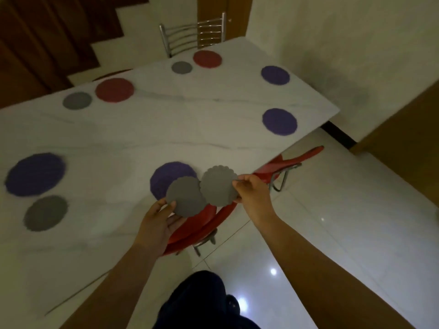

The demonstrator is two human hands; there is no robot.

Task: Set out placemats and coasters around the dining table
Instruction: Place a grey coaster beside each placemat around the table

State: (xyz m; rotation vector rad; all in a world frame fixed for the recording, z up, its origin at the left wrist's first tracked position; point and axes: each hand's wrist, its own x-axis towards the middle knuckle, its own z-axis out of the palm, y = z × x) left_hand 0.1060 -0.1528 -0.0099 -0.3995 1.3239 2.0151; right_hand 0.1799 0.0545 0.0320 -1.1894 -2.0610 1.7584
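My left hand [158, 220] grips a grey scalloped coaster [186, 197] by its lower edge. My right hand [251, 189] pinches a second grey coaster [217, 185] by its right edge. Both coasters hover over the near table edge, partly covering a purple round placemat [166, 176]. On the white marble table [166, 129] lie more purple placemats [35, 174] [279, 121] [275, 75], two red placemats [114, 89] [207, 58], and grey coasters [46, 213] [77, 100] [181, 67] beside three of them.
A red chair [280, 167] is tucked under the near table edge below my hands. A metal-backed chair [192, 35] stands at the far side. A wall [344, 43] runs on the right, with glossy tiled floor [332, 233] beside me.
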